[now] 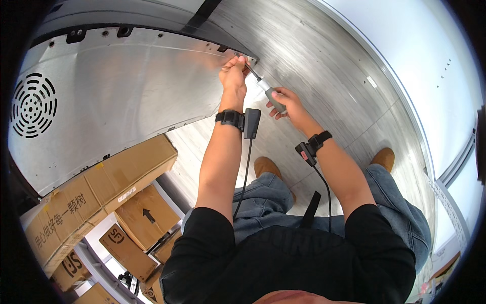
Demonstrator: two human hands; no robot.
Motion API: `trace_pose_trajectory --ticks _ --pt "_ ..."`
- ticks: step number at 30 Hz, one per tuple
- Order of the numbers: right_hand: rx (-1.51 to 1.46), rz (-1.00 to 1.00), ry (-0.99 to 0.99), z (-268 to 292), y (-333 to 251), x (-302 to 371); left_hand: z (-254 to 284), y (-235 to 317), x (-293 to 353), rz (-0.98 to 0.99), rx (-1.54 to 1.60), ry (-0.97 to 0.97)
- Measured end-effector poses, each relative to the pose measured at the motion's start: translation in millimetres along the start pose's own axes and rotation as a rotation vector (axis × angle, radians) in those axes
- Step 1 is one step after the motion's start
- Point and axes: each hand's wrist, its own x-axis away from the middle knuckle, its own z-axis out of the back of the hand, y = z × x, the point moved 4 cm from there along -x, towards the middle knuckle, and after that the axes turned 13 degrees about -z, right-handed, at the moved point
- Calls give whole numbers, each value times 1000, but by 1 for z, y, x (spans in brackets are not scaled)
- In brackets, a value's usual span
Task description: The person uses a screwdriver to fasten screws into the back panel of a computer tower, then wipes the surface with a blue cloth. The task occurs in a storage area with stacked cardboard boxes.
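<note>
A screwdriver with a thick grey handle and a thin dark shaft slants up and left toward the corner of a bare metal panel. Its handle is wrapped by the fingers of my right hand. At that corner, my left hand is closed, thumb and fingers pinched round the shaft's tip end. Those fingers hide the tip, and any screw there is too small to make out. Several holes and small dark fittings run along the panel's upper edge, and round vent slots pierce its left part.
A long cardboard box lies along the panel's near edge. More cardboard boxes are piled at the lower left. To the right stands a large white surface. Each of my wrists wears a strapped black device with a cable.
</note>
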Motion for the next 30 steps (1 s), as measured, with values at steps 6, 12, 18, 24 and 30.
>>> trace_pose_trajectory --ticks 6,12,18,24,30 --pt "195 223 84 4 19 -34 -2 20 9 27 52 8" --pt "345 291 372 -12 0 -12 1 15 8 -27 -125 56" --pt "-29 65 48 -15 -6 8 1 18 7 11 -84 59" --pt "-15 -22 -44 -8 -2 -3 -4 22 11 24 82 20" --pt "270 186 239 -9 2 -16 0 19 13 -33 -126 62"
